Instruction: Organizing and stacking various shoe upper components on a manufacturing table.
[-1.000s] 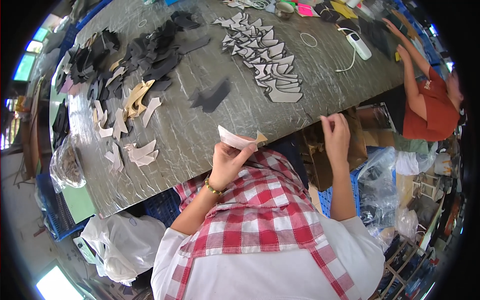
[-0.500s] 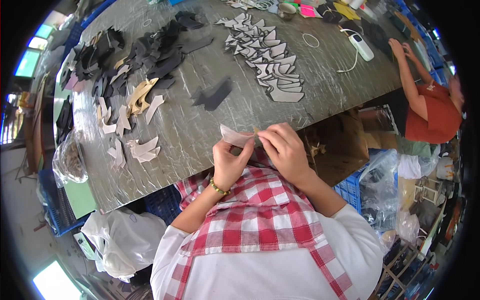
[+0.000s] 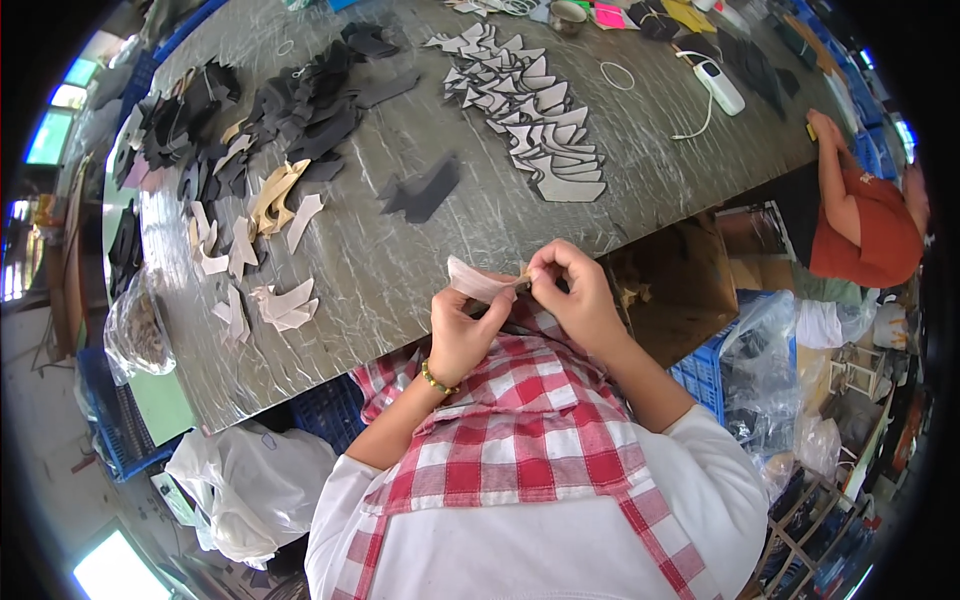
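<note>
Near the table's front edge, my left hand (image 3: 462, 332) pinches a pale, curved cut piece (image 3: 474, 280) between thumb and fingers. My right hand (image 3: 577, 298) is closed in a pinch at the piece's right end, where a small yellowish bit (image 3: 526, 272) shows at the fingertips. A single dark cut piece (image 3: 432, 190) lies flat on the table beyond my hands. Farther back, a long overlapping row of pale, dark-edged pieces (image 3: 568, 190) runs away from me.
On the left of the table (image 3: 360, 270) lie a heap of dark pieces (image 3: 320, 115), tan pieces (image 3: 275, 195) and loose pale pieces (image 3: 290, 303). A white corded device (image 3: 718, 88) sits back right. At the right, a co-worker in red (image 3: 868, 235) reaches onto the table. An open cardboard box (image 3: 680, 290) stands below the edge.
My right fingertips have shifted slightly right at the piece's end, and the piece has tilted a little. The co-worker's hands have moved closer together and nearer the table's right edge.
</note>
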`<state>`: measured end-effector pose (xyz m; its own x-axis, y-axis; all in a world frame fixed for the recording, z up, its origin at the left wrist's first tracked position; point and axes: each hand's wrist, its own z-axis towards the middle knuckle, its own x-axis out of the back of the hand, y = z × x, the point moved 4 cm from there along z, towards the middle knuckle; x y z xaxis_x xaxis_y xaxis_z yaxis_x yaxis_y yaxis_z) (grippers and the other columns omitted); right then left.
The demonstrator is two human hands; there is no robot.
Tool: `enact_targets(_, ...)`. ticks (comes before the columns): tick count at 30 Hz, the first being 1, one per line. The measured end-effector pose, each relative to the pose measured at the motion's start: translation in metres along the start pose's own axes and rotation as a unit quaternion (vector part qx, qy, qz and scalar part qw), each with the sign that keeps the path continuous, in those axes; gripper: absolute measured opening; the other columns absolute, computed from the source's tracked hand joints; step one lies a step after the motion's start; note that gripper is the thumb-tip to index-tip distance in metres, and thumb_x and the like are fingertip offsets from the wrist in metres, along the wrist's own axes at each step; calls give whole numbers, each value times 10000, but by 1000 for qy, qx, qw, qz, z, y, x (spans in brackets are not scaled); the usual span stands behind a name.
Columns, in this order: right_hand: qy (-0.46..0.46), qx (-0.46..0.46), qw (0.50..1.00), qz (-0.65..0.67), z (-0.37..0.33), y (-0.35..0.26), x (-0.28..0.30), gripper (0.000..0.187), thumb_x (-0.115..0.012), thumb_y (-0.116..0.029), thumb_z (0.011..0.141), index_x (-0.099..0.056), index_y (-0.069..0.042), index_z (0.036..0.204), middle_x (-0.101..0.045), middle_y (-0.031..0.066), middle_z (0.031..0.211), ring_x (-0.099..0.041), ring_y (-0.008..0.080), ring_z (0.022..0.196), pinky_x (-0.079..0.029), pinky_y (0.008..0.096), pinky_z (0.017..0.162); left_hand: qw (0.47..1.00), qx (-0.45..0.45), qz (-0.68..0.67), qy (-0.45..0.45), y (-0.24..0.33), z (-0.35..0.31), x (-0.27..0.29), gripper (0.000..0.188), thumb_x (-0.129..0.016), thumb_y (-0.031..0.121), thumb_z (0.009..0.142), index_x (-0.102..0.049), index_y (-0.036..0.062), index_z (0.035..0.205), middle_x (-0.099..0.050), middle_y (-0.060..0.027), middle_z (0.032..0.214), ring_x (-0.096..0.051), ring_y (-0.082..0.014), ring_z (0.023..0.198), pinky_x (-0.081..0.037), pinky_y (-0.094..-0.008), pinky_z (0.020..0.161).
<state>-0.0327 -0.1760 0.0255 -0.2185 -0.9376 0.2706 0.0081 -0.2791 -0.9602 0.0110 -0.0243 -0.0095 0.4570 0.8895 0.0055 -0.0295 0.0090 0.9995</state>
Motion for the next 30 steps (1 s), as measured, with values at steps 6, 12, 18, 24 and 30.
enact_targets(6,58,-172,861,475,-6,60,47,123,-524,-116,908,-588,-11,899,-551,2,746,-507,78,669,-417,226,607,984,126,-124,-22,-7,1,5,153,-645,10,849,-660,-74,977,-691,-81,894,-611,-86,779,-487,-216,696)
enact_targets(12,242,14,817,-524,-53,98,136,77,-522,21,832,-558,4,898,-559,151,775,-543,356,702,-431,430,723,944,195,-259,-62,-13,6,2,204,-633,102,867,-648,-69,976,-664,-89,893,-564,-108,755,-466,-258,698)
enact_targets(18,138,-279,801,-511,-83,140,136,320,-580,-338,858,-627,-54,718,-583,103,791,-516,305,879,-386,448,784,606,169,-672,-390,9,2,-18,794,-387,742,804,-587,-24,736,-465,-98,687,-406,-184,608,-333,-274,533)
enact_targets(24,182,-12,955,-235,-27,37,79,200,-716,-117,772,-599,-57,923,-549,79,862,-538,240,833,-444,348,725,518,126,-712,-457,27,-4,-23,874,-338,806,780,-582,-30,703,-483,-91,656,-426,-183,570,-365,-285,514)
enact_targets(30,-131,-192,878,418,6,7,-29,201,-671,-125,885,-634,3,1036,-594,-31,863,-500,15,739,-404,170,636,519,101,-697,-485,31,-4,-27,920,-291,823,779,-598,-42,712,-491,-94,653,-441,-187,563,-378,-290,518)
